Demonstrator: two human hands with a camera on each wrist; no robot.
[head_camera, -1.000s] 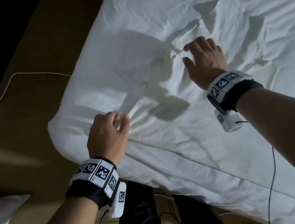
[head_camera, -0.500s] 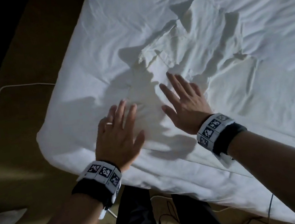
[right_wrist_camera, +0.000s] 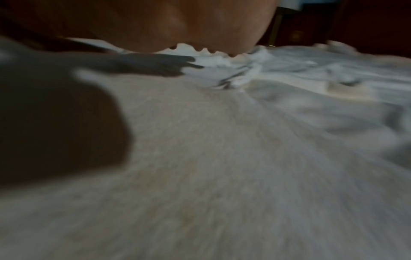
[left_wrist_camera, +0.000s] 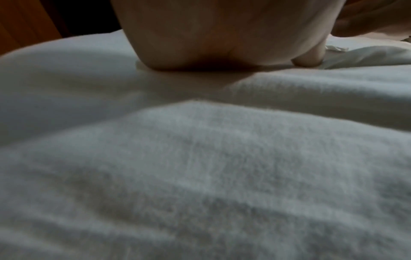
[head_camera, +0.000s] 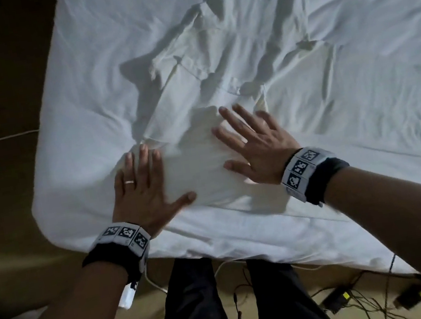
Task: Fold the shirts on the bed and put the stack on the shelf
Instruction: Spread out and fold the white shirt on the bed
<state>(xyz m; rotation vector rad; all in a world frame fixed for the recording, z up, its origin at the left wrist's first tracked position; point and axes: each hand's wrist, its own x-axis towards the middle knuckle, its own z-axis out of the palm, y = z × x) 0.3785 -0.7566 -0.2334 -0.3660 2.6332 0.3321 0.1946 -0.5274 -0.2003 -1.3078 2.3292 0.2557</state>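
Both hands, the left hand (head_camera: pixel 141 191) and right hand (head_camera: pixel 257 148), press flat with fingers spread on a white shirt (head_camera: pixel 195 111) near the bed (head_camera: pixel 346 11) corner.

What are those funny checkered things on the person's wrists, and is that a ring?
Each wrist wears a white band printed with black-and-white square codes, beside a black strap. A small white box with a thin cable hangs under the left wrist. The left hand has a plain ring. The arms are bare, no sleeves.
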